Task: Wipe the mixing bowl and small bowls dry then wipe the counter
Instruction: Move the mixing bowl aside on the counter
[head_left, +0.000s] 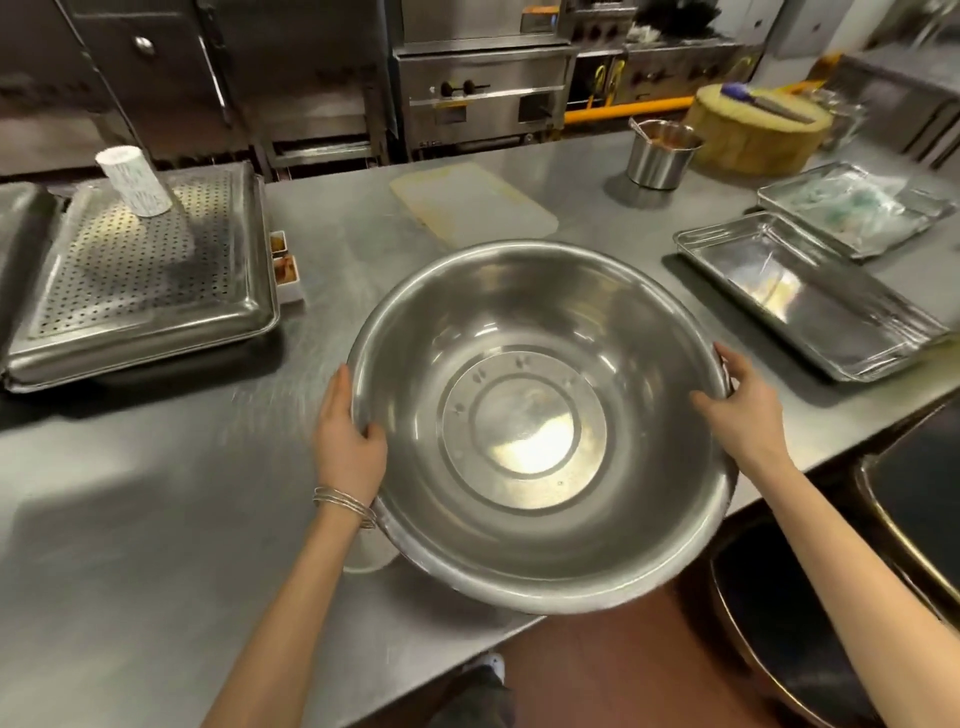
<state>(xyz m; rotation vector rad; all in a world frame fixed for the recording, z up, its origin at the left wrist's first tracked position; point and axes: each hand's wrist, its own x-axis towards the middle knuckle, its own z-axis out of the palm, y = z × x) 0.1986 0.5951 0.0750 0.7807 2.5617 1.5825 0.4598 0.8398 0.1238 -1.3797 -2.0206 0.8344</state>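
Large round stainless-steel mixing bowl (535, 431), centre frame, overhangs the near edge of the grey steel worktop (156, 519), with left hand (349, 447) and right hand (748, 410) fingers curled over opposite rims; a damp rim could slip, dropping it floorward.

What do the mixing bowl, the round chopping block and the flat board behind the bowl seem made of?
The mixing bowl: likely stainless steel, polished; it mirrors a bright glare at its base. The chopping block: apparently wood, pale and rough-sided, a thick round slab. The cutting board: probably plastic, matte whitish, with yellowed edges.
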